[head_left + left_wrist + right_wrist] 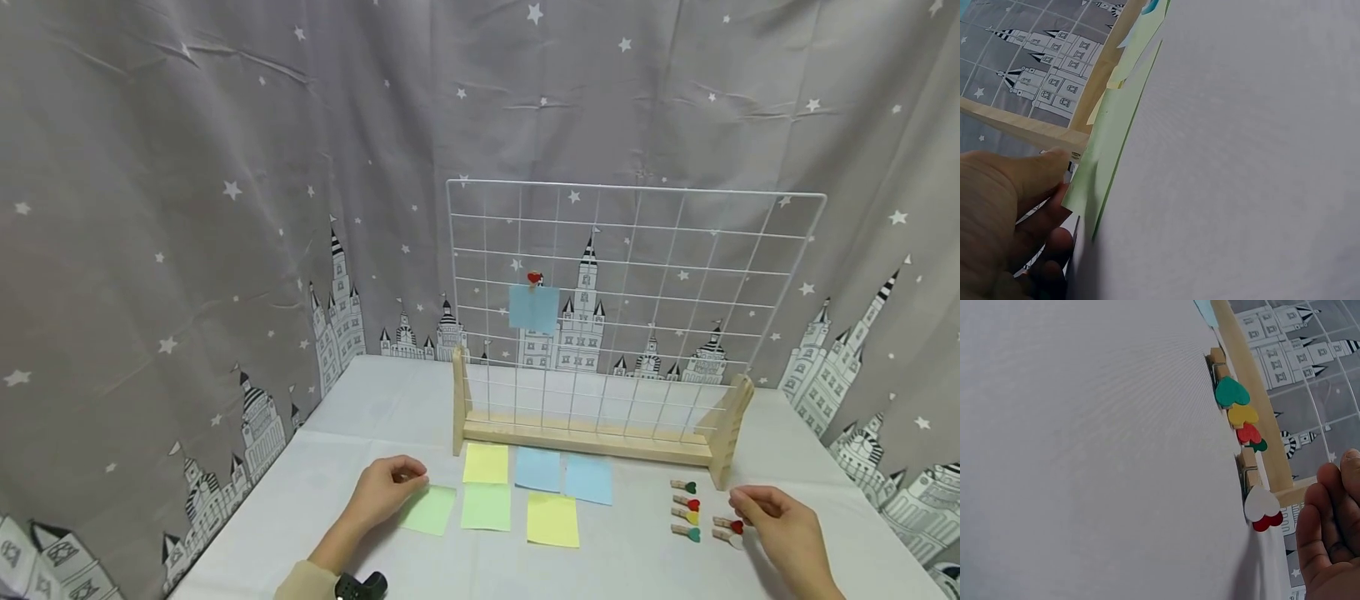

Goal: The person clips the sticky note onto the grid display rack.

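Note:
My left hand (386, 492) is at the upper left edge of a light green sticky note (431, 511), its fingertips close to the paper. In the left wrist view, thumb and finger stand apart beside the corner of that green note (1107, 150); whether a finger touches it is hard to tell. My right hand (783, 529), fingers loosely bent and holding nothing, hovers just right of two small wooden clothespins, one with a red heart (737, 527) and one with a white heart (735, 542). The right wrist view shows the white heart (1262, 503) apart from the fingers.
A white wire grid (637, 267) stands in a wooden base (592, 440); a red-heart clothespin (534, 277) holds a blue note (534, 310) on it. Yellow (552, 521), blue (588, 479) and green notes lie in front. More heart clothespins (690, 517) lie left of the right hand.

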`<state>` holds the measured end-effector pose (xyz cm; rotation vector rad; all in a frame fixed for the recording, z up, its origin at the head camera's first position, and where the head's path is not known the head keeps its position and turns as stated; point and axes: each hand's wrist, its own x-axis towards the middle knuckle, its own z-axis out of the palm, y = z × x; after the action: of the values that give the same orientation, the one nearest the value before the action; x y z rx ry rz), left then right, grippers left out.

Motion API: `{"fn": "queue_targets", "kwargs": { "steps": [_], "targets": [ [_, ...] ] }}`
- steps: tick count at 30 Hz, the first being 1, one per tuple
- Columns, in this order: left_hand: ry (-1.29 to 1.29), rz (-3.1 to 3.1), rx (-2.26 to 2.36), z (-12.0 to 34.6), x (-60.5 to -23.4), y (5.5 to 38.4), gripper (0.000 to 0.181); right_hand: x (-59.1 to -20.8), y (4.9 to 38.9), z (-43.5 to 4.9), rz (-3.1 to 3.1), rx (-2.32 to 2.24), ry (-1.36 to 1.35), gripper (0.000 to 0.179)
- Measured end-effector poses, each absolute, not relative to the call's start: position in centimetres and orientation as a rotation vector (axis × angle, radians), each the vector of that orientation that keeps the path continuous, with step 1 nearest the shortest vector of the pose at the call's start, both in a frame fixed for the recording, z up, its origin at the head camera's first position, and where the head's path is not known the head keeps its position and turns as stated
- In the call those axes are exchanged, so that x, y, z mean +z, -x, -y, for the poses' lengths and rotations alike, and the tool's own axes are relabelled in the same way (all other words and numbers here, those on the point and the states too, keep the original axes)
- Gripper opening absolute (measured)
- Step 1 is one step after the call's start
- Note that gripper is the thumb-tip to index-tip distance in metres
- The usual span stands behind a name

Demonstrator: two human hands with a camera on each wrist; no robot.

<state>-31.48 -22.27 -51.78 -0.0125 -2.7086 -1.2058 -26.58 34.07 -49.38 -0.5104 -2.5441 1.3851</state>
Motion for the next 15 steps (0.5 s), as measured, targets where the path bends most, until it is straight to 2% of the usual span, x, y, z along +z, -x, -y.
{"fn": "queue_targets", "kwargs": {
  "steps": [8,15],
  "targets": [
    [0.077,2.766,-1.19,22.35,-51.51,31.44,0.016,-49.56,26.29,-34.08,2.541,1.378,0.521,0.036],
    [0.07,2.805,-1.167,22.3,-51.33,31.25,0.016,-49.63,26.61,-34.03,2.514,1.4,0.572,0.038]
  ]
}}
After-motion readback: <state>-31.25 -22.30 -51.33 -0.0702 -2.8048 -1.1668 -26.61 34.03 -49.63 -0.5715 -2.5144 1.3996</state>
